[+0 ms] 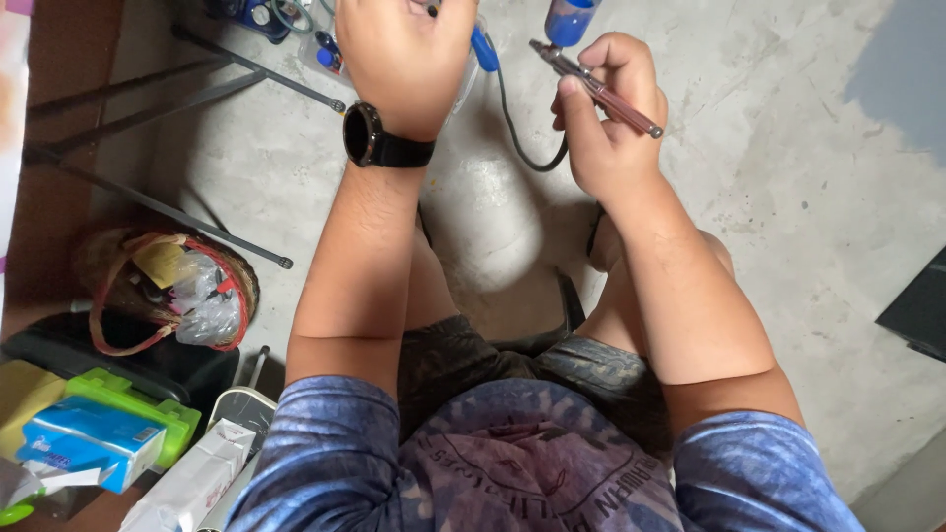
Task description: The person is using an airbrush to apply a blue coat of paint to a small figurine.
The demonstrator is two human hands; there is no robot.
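At one o'clock, my right hand (601, 113) pinched the airbrush (594, 88), axis ten-to-four; my left hand (404, 54) curled, contents unseen.

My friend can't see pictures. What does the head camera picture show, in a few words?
Seen from above, a seated person's right hand holds a slim airbrush with a blue cup over a concrete floor. The left hand, with a black watch on its wrist, reaches forward beside it. A basket and boxes sit on the left.

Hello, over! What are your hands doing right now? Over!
Right hand grips a slim airbrush. Left hand, closed, up by a blue-handled tool. Black hose trails between them.
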